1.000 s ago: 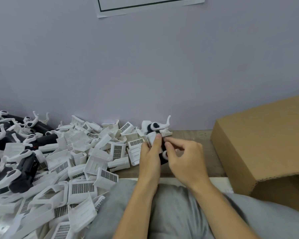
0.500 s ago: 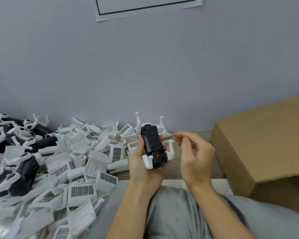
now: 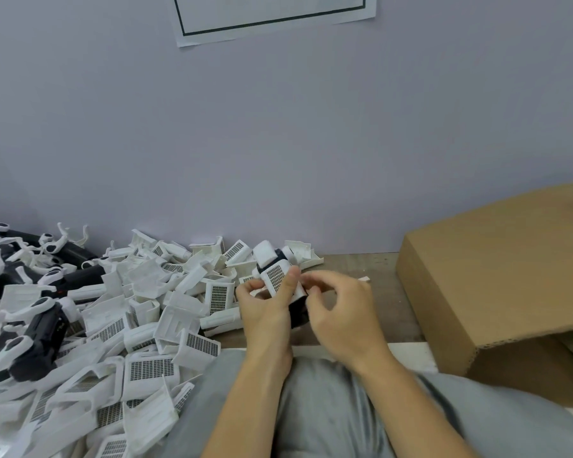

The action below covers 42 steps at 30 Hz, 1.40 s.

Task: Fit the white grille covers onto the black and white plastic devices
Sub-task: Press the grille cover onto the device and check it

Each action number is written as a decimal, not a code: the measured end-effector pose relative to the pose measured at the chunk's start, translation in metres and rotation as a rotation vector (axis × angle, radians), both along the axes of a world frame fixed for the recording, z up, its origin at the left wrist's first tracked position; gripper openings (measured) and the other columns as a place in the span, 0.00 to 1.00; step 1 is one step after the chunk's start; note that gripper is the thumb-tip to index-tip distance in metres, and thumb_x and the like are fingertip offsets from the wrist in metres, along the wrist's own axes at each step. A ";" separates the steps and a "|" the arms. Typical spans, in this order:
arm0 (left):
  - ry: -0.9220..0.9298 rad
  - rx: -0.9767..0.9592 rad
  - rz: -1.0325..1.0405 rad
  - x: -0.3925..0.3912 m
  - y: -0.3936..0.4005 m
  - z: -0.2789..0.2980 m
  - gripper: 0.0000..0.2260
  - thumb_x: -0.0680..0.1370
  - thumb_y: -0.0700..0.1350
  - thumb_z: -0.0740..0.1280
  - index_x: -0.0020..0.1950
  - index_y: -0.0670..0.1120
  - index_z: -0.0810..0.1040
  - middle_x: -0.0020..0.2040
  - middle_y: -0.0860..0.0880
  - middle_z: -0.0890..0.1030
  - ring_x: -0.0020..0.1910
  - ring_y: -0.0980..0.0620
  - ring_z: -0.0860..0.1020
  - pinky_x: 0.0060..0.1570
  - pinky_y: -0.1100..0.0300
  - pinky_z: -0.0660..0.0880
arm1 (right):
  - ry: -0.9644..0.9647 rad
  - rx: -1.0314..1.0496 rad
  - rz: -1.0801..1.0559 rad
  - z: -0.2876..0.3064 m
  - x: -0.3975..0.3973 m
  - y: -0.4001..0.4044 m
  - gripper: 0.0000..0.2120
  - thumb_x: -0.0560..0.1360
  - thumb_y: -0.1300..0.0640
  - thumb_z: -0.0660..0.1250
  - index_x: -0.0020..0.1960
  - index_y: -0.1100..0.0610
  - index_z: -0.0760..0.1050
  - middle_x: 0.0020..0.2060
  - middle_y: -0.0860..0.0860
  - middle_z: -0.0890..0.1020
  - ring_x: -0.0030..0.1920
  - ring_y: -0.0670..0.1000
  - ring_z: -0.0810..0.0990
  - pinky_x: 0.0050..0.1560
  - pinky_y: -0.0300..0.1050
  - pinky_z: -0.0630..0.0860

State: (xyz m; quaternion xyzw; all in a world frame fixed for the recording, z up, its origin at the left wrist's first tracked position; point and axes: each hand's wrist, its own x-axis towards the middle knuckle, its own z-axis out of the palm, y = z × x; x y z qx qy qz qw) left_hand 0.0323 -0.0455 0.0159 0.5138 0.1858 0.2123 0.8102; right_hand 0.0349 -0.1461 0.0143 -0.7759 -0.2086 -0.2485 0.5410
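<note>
Half a second ago my left hand (image 3: 265, 312) held the device (image 3: 280, 282) alone with its black underside up. I have since turned it over, so the white grille cover (image 3: 275, 277) faces up under my left thumb, and my right hand (image 3: 341, 312) has closed back in against its right side.

No readable text shows; the paper sheet (image 3: 272, 14) on the wall (image 3: 278, 143) bears only a dark printed border.
</note>
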 end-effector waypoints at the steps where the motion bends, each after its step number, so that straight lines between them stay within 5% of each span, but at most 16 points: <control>1: -0.002 0.011 0.006 0.000 0.000 -0.001 0.21 0.68 0.51 0.79 0.52 0.49 0.70 0.43 0.47 0.81 0.37 0.50 0.81 0.35 0.56 0.78 | -0.001 -0.049 0.031 0.000 -0.001 0.001 0.10 0.72 0.55 0.63 0.47 0.50 0.83 0.41 0.39 0.83 0.46 0.39 0.80 0.48 0.33 0.74; 5: -0.065 -0.061 -0.019 0.000 -0.001 0.000 0.10 0.78 0.49 0.72 0.46 0.44 0.75 0.44 0.43 0.82 0.43 0.45 0.80 0.48 0.46 0.78 | 0.088 -0.198 0.024 -0.001 0.000 -0.001 0.20 0.71 0.43 0.67 0.61 0.46 0.77 0.53 0.42 0.79 0.55 0.46 0.78 0.58 0.49 0.76; 9: -0.137 -0.034 -0.066 0.001 -0.001 -0.003 0.11 0.79 0.41 0.69 0.36 0.46 0.81 0.41 0.44 0.85 0.41 0.48 0.84 0.38 0.58 0.78 | 0.226 -0.267 -0.038 -0.005 0.002 -0.003 0.30 0.70 0.41 0.73 0.69 0.47 0.69 0.58 0.45 0.78 0.60 0.50 0.77 0.59 0.53 0.76; 14: -0.140 0.041 -0.047 -0.001 -0.003 -0.002 0.03 0.79 0.40 0.69 0.46 0.42 0.80 0.43 0.43 0.86 0.43 0.48 0.85 0.40 0.58 0.79 | 0.265 -0.094 -0.098 -0.004 -0.006 -0.009 0.17 0.68 0.42 0.67 0.54 0.47 0.75 0.45 0.44 0.82 0.47 0.48 0.80 0.49 0.53 0.79; 18: -0.158 0.322 0.122 -0.004 0.004 -0.002 0.04 0.78 0.43 0.71 0.52 0.48 0.79 0.48 0.48 0.83 0.48 0.49 0.79 0.44 0.60 0.73 | 0.386 0.198 -0.019 -0.003 -0.014 -0.015 0.18 0.67 0.38 0.63 0.53 0.46 0.74 0.39 0.43 0.83 0.41 0.46 0.81 0.44 0.56 0.82; 22: -0.145 0.111 -0.094 -0.011 0.005 0.003 0.09 0.81 0.47 0.66 0.57 0.56 0.83 0.53 0.55 0.84 0.52 0.54 0.81 0.50 0.55 0.77 | 0.535 0.526 0.165 -0.001 -0.010 -0.028 0.17 0.69 0.42 0.62 0.39 0.57 0.74 0.34 0.53 0.79 0.32 0.51 0.73 0.32 0.46 0.73; 26: -0.218 0.085 -0.208 -0.017 0.004 0.003 0.13 0.79 0.37 0.66 0.54 0.53 0.86 0.53 0.52 0.86 0.52 0.52 0.84 0.46 0.53 0.82 | 0.685 0.660 0.359 -0.003 -0.006 -0.033 0.17 0.68 0.43 0.62 0.37 0.55 0.82 0.33 0.58 0.79 0.32 0.53 0.73 0.31 0.43 0.70; 30: -0.209 0.063 -0.055 -0.017 0.007 0.001 0.17 0.80 0.30 0.62 0.55 0.49 0.83 0.52 0.45 0.85 0.44 0.53 0.85 0.36 0.61 0.80 | 0.692 0.455 0.356 0.005 -0.010 -0.028 0.20 0.70 0.46 0.61 0.49 0.62 0.76 0.39 0.60 0.76 0.37 0.54 0.74 0.36 0.45 0.73; 34: -0.188 0.088 0.037 -0.016 0.012 -0.005 0.23 0.79 0.26 0.54 0.57 0.49 0.81 0.57 0.40 0.82 0.41 0.55 0.84 0.35 0.64 0.80 | 0.563 -0.148 0.237 0.016 -0.018 -0.038 0.12 0.80 0.51 0.60 0.43 0.55 0.77 0.34 0.46 0.77 0.34 0.43 0.72 0.38 0.40 0.68; 37: -0.213 0.107 -0.027 -0.013 0.011 -0.005 0.23 0.80 0.27 0.54 0.59 0.50 0.81 0.63 0.39 0.79 0.59 0.43 0.81 0.37 0.63 0.81 | 0.488 -0.274 0.224 0.021 -0.018 -0.046 0.09 0.75 0.53 0.68 0.52 0.56 0.78 0.38 0.52 0.81 0.34 0.44 0.72 0.35 0.38 0.69; 39: -0.209 0.069 -0.107 -0.013 0.011 -0.004 0.17 0.81 0.32 0.61 0.66 0.47 0.78 0.66 0.41 0.77 0.65 0.41 0.77 0.42 0.59 0.83 | 0.446 -0.341 0.201 0.021 -0.016 -0.051 0.10 0.74 0.56 0.68 0.55 0.51 0.77 0.39 0.46 0.80 0.33 0.40 0.74 0.34 0.32 0.68; 42: -0.272 -0.110 -0.164 -0.017 0.009 -0.003 0.16 0.83 0.47 0.60 0.68 0.44 0.76 0.55 0.41 0.79 0.54 0.43 0.82 0.39 0.53 0.83 | 0.556 -0.185 0.266 0.022 -0.015 -0.059 0.08 0.75 0.58 0.68 0.54 0.51 0.78 0.36 0.44 0.80 0.28 0.40 0.76 0.30 0.30 0.71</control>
